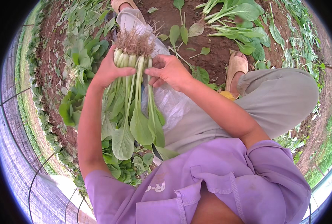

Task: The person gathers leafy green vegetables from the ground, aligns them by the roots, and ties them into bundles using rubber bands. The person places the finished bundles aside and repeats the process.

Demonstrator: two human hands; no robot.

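Observation:
A bunch of leafy green vegetable plants [139, 67] lies over the person's thigh, pale stems side by side, brown roots [135, 42] towards the top of the view and broad leaves hanging the other way. My left hand [112, 68] grips the bunch just below the roots, its thumb across the stems. On the bunch's right side, my right hand [166, 70] pinches a stem between thumb and fingers; its other fingers are curled. A clear plastic sheet [173, 103] covers part of the trouser leg beneath.
More pulled plants [241, 33] lie on brown soil [213, 63] at the upper right, with loose leaves [201, 74] nearby. Leafy plants [84, 56] cover the ground at left. The right-hand sandal [236, 67] rests on the soil beside the bent knee.

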